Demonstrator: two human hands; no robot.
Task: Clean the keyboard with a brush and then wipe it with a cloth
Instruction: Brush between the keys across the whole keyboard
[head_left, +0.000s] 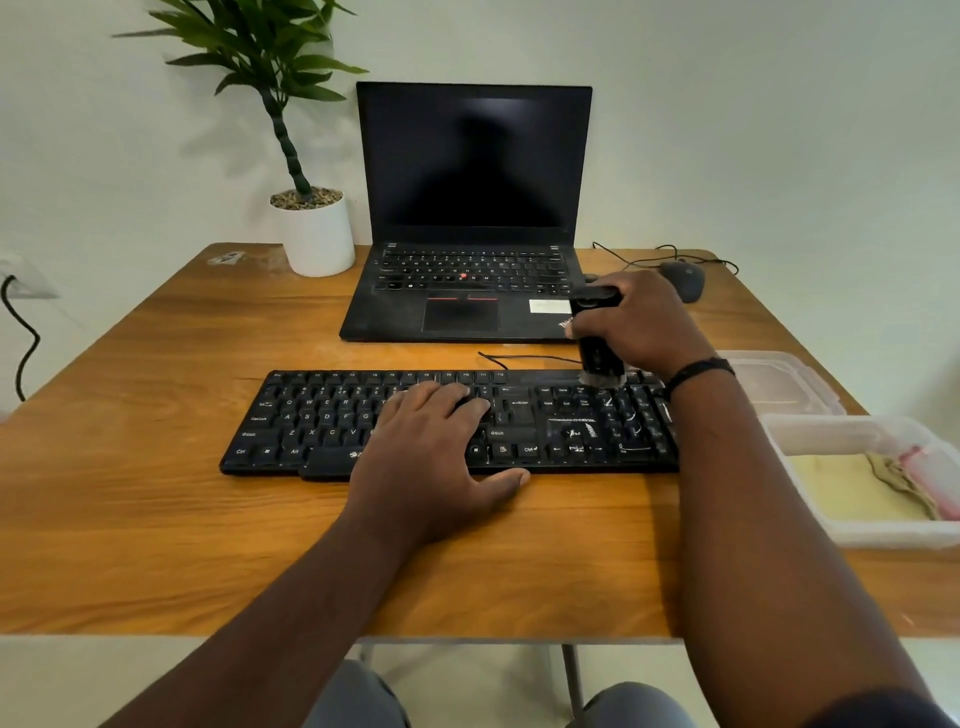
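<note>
A black keyboard (322, 421) lies across the middle of the wooden table (156, 545). My left hand (436, 457) rests flat on its middle keys, fingers straight and thumb at the front edge. My right hand (644, 322) grips a black brush (597, 343) upright, with its pale bristles touching the top row of keys on the right part of the keyboard. A yellowish cloth (857, 493) lies in a clear plastic tub (831, 431) at the right edge of the table.
An open black laptop (472, 208) stands behind the keyboard. A potted plant in a white pot (317, 234) is at the back left. A dark mouse (685, 278) with cable sits back right. A clear lid (779, 379) lies behind the tub.
</note>
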